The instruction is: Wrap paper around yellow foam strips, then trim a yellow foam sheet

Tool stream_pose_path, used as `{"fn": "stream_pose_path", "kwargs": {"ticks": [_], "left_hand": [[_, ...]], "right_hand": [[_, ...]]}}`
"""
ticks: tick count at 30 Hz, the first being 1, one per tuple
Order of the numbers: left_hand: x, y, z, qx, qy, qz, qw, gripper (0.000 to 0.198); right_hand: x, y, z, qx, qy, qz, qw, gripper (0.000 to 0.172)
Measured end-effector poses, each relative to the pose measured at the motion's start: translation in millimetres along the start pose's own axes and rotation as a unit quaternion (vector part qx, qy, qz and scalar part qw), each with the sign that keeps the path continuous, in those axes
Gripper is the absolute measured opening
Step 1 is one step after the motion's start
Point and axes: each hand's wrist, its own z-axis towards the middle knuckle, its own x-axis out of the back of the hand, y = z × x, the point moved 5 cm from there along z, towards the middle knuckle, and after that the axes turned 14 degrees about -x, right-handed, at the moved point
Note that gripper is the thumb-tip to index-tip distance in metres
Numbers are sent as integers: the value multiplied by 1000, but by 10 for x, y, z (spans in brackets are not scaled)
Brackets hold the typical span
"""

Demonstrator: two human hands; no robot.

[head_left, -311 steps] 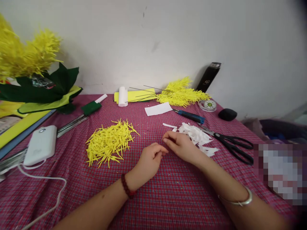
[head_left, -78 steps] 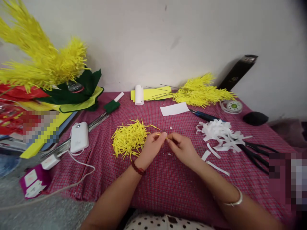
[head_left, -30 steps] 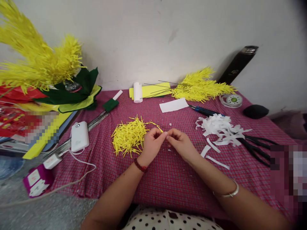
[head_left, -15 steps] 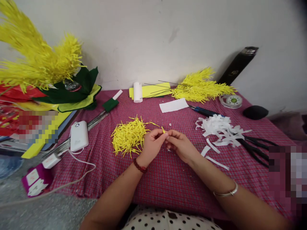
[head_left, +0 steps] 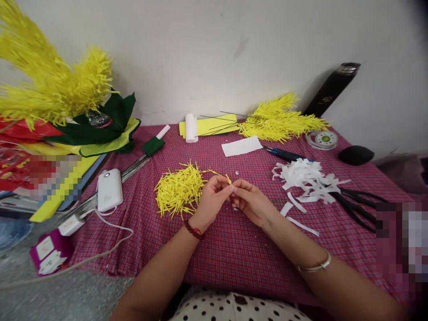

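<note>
Yellow strip (head_left: 228, 179) pinched at the fingertips of left hand (head_left: 213, 199) and right hand (head_left: 254, 203), tip poking up, above checked cloth (head_left: 230, 254). Yellow pile (head_left: 179, 189) beside left hand; white strips (head_left: 301, 176) near right, partly covering scissors (head_left: 344, 203).

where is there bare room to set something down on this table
The clearest patch is the tablecloth between left hand, right hand and near edge. A smaller one lies between the white power bank and the yellow pile. Crowded: the right side, where white strips overlap the scissors.
</note>
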Motion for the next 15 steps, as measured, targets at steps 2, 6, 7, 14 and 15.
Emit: {"fn": "stream_pose_path", "kwargs": {"ticks": [2,6,7,14,15], "left_hand": [[-7,0,3,10,-1,-6,1000,18],[-5,21,17,30,-5,-2,1000,17],[0,30,22,30,-9,6,1000,16],[22,-54,-2,81,-78,129,985,15],[20,-70,-11,87,-84,139,983,15]], "right_hand": [[-7,11,5,4,5,-9,1000,25],[-15,-5,3,20,15,-52,998,25],[-4,-30,-2,31,22,-66,997,24],[152,-330,-69,139,80,-171,972,14],[155,-355,-76,146,81,-194,967,14]]}}
